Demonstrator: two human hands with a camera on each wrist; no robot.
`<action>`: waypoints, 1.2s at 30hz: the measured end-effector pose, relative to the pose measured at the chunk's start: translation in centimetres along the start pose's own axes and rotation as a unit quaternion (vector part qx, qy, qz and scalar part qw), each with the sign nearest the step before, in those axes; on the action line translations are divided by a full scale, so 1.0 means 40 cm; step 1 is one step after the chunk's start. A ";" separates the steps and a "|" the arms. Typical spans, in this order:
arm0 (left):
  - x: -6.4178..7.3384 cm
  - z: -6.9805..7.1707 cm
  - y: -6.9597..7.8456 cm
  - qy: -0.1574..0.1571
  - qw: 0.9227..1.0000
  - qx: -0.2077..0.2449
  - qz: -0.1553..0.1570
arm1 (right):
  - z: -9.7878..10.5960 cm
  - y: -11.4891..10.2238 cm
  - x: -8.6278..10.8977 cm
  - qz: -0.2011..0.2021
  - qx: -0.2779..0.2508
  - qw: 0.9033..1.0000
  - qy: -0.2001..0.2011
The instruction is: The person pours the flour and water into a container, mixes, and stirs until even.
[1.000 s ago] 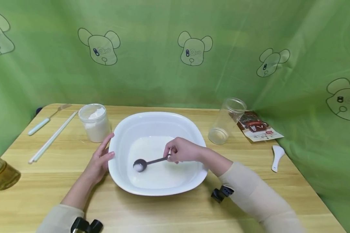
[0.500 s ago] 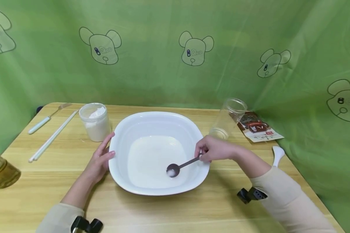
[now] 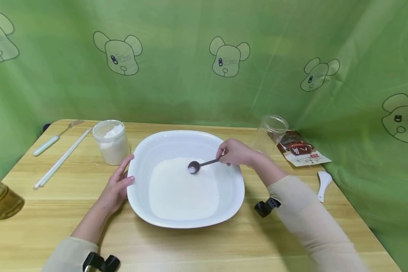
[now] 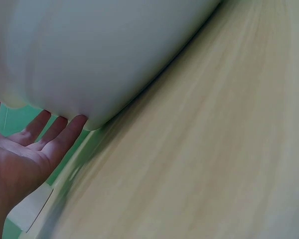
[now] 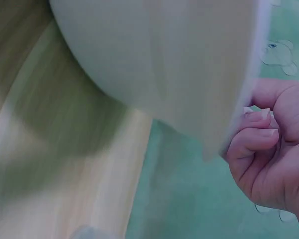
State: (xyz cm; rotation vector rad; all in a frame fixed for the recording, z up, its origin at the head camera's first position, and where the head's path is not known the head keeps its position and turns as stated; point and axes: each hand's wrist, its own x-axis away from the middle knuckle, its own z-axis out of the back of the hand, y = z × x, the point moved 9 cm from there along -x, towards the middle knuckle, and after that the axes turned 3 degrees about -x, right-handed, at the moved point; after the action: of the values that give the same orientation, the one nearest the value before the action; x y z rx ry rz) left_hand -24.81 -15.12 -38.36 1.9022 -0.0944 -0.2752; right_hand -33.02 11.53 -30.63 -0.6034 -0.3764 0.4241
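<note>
A large white basin (image 3: 236, 196) stands on the wooden table, its bottom covered by a glossy whitish layer. My right hand (image 3: 238, 153) pinches the handle end of a small dark measuring spoon (image 3: 209, 162) over the basin's far right part. Something white shows in the spoon's bowl, and whether it touches the layer below I cannot tell. At the basin's left side my left hand (image 3: 113, 187) steadies it; in the left wrist view the fairly straight fingers (image 4: 65, 139) touch the outer wall. The basin's side hides the spoon from the right wrist view.
Left of the basin are a jar of white powder (image 3: 113, 149), white chopsticks (image 3: 62, 160), a fork (image 3: 47, 145) and a tilted-looking jar of amber liquid (image 3: 3, 202). A clear cup (image 3: 273, 130), a printed packet (image 3: 299, 149) and a white spoon (image 3: 323, 183) lie right. Green curtain (image 3: 176, 94) hangs behind.
My right hand first swung the spoon rightward across the basin, then up and slightly left toward the far side. My left hand has stayed at the basin's left side.
</note>
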 end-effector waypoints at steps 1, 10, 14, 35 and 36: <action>0.000 0.000 0.000 0.000 1.000 0.000 0.000 | -0.009 -0.009 -0.010 0.004 -0.004 1.000 -0.001; 0.000 0.000 -0.001 0.000 1.000 0.000 -0.001 | -0.136 -0.089 -0.049 0.042 -0.070 0.995 -0.057; -0.001 -0.001 -0.001 -0.003 1.000 -0.002 -0.001 | -0.180 -0.116 -0.015 0.051 -0.086 0.989 -0.106; -0.003 0.007 -0.004 0.004 1.000 -0.002 0.001 | 0.008 -0.006 0.114 0.030 0.055 0.996 -0.067; -0.003 0.007 -0.005 0.003 1.000 -0.002 0.002 | 0.015 0.000 0.105 0.023 0.053 0.997 -0.054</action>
State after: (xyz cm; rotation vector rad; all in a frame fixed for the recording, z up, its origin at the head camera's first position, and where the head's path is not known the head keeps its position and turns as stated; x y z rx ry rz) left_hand -24.99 -15.28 -38.62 1.8986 -0.0929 -0.2661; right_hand -29.75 13.84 -29.29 -0.4870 -0.4414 0.5184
